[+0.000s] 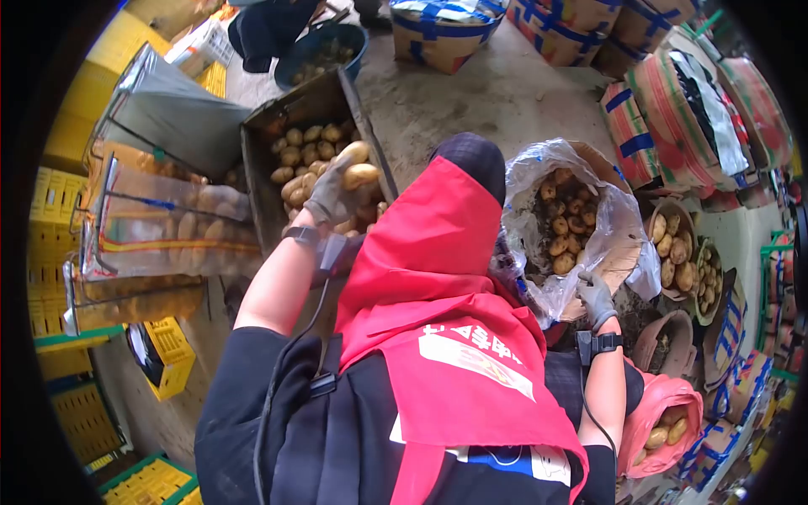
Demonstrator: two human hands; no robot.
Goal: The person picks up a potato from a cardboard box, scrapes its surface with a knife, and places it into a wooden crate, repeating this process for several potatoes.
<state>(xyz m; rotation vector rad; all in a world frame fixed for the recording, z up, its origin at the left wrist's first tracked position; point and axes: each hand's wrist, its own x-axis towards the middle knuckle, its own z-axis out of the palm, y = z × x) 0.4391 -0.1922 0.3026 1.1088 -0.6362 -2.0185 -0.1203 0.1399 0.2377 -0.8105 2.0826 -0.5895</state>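
My left hand (330,195), in a grey glove, is closed around two potatoes (359,168) and held over a dark crate (252,160) filled with potatoes. My right hand (596,296), also gloved, grips the lower edge of a clear plastic bag (526,181). This bag lines a basket and holds several potatoes (562,231). A red apron covers my chest and lap between the two arms. Both wrists carry a black strap with a cable.
Yellow crates (168,353) and a clear-sided metal bin (160,227) stand at the left. Small baskets of potatoes (673,248) and a pink bag of potatoes (661,421) sit at the right. Taped woven baskets (665,109) line the top right. Another person crouches by a blue basin (324,50).
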